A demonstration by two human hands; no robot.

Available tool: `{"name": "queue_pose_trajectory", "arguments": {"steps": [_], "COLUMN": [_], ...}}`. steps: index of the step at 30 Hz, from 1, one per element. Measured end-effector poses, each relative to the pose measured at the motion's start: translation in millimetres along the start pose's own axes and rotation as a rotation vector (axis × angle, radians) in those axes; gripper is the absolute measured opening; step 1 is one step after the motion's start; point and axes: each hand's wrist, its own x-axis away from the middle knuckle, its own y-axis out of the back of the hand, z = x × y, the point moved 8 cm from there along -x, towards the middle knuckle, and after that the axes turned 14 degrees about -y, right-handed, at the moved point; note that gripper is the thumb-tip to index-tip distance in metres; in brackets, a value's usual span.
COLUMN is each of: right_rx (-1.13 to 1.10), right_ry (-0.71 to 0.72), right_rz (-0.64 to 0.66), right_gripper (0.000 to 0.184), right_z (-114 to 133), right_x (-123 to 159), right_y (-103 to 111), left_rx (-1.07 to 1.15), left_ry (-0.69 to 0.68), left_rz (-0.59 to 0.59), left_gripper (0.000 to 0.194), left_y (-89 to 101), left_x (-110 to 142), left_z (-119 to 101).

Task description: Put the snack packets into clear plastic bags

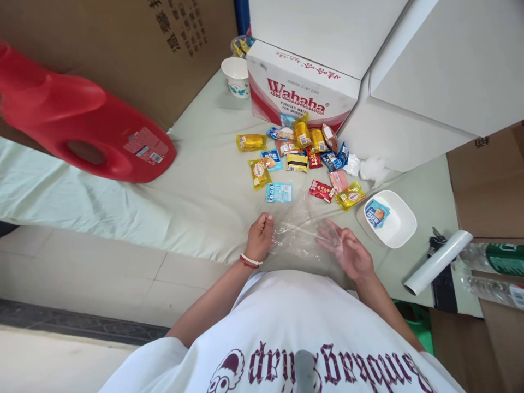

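Note:
A clear plastic bag [301,234] stretches between my two hands, close in front of my body. My left hand [260,234] is closed, pinching the bag's left edge. On the other side, my right hand [352,252] has its fingers stretched out and apart against the film, which partly covers them. Just beyond the bag lie small wrapped snacks: a light blue packet [279,192], a red packet [321,190], a yellow packet [350,196] and several others in a loose heap. A white square bowl [403,226] holding one blue packet [376,213] stands right of my right hand.
A Wahaba-style printed carton [303,90], lettered "Wahaha", stands behind the snacks, beside a paper cup [237,79]. A big red jug [94,125] is at the left. Crumpled white tissue [373,172], a white roll [438,262] and plastic bottles [493,289] are at the right.

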Motion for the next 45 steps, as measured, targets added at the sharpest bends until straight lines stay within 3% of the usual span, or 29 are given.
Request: {"name": "queue_pose_trajectory", "arguments": {"steps": [3,6,9,13,15,17,19,23,25,27,30,32,36,39,42,45], "right_rx": [-0.075,0.043,0.065,0.042,0.115,0.22,0.332,0.678,0.948,1.236,1.573,1.691,1.822,1.885,1.912,1.764], "right_ry": [-0.183,-0.264,-0.118,0.081,0.138,0.194,0.225,0.278,0.311,0.317,0.346,0.408,0.514,0.556,0.542,0.613], "right_rz": [0.08,0.066,-0.082,-0.289,-0.378,-0.437,-0.448,-0.508,-0.555,-0.559,-0.524,-0.508,-0.569,-0.604,-0.638,-0.686], "right_gripper": [0.051,0.068,0.062,0.054,0.051,0.048,0.044,0.027,0.019,0.016,0.017,0.021,0.038,0.056,0.054,0.05], "right_z": [-0.7,0.5,13.9,22.5,20.8,18.1,14.1,18.7,32.9,53.0,96.6,130.8,179.8,191.8,198.5,211.3], "right_x": [-15.3,-37.5,-53.5,-52.3,-46.2,-39.2,-33.6,-19.1,-11.3,-9.3,-22.2,-45.0,-121.9,-179.9,-205.0,-174.7], "right_y": [-20.0,-29.6,-17.3,13.5,25.9,32.4,33.2,37.7,41.5,41.7,24.5,-4.0,-77.2,-113.9,-116.3,-99.5], "left_rx": [0.022,-0.011,-0.146,-0.531,-0.735,-0.905,-1.015,-1.055,-1.079,-1.125,-1.156,-1.156,-1.159,-1.168,-1.184,-1.194], "left_ry": [-0.005,-0.028,-0.058,-0.137,-0.225,-0.381,-0.583,-0.886,-0.88,-0.799,-0.728,-0.718,-0.709,-0.697,-0.665,-0.643], "left_rz": [0.058,0.044,-0.075,-0.2,-0.266,-0.271,-0.111,0.475,0.592,0.606,0.63,0.634,0.579,0.555,0.539,0.534], "left_gripper": [0.046,0.044,0.039,0.027,0.019,0.022,0.018,0.042,0.049,0.053,0.051,0.048,0.047,0.047,0.052,0.059], "left_y": [-2.2,5.6,28.8,57.5,63.5,57.1,35.5,-12.5,-14.4,-7.1,0.0,0.5,-0.8,-1.4,-0.4,-0.3], "left_x": [5.5,8.3,9.4,14.6,21.9,30.9,37.6,45.5,37.5,24.2,17.0,20.8,32.8,37.6,37.0,35.4], "left_z": [-4.5,-8.8,-11.9,-19.0,-25.6,-33.8,-38.4,-33.8,-33.0,-32.8,-32.4,-32.2,-31.5,-32.0,-34.5,-37.5]}}
